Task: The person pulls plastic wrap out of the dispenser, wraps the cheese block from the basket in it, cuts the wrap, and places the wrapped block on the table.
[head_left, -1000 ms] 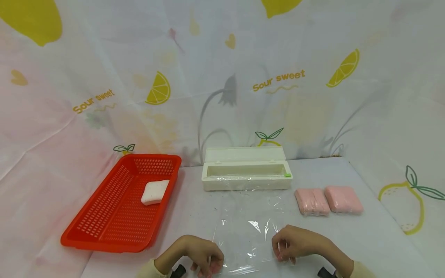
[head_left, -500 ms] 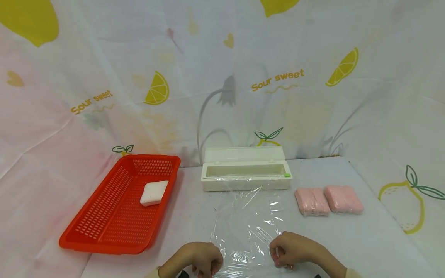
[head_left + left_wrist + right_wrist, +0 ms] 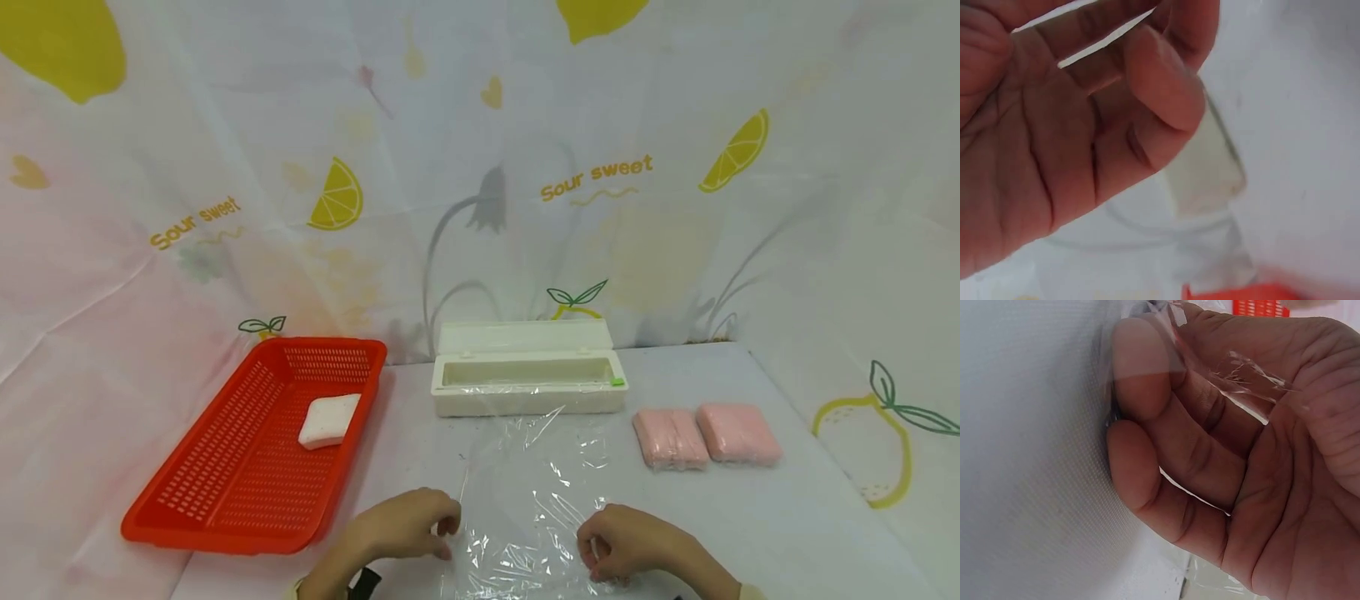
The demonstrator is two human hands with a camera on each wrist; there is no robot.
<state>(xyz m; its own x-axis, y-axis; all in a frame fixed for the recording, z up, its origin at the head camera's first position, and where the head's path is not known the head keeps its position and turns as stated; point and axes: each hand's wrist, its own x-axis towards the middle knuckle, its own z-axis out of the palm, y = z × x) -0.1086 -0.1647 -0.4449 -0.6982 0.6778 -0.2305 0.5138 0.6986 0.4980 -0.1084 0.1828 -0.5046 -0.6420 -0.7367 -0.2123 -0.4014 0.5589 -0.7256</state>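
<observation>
Two hands work at a sheet of clear film [image 3: 513, 508] that lies on the white worktop [image 3: 405, 467], running from the front of an open white box [image 3: 528, 404] toward the person. Half a second ago both hands were down at the film's near end, one on each side. Now the left hand [image 3: 405, 525] has risen away from its corner and shifted outward; its fingers are loosely bent, with a gap between thumb and fingertips, and hold nothing. The right hand [image 3: 630, 543] has stayed at the right edge, where its fingers pinch the film close to the worktop. The film's surface is wrinkled and glinting. Unchanged since then: a red basket [image 3: 217, 540] on the left with a white block [image 3: 328, 420] inside, and two pink blocks [image 3: 738, 433] side by side on the right.
</observation>
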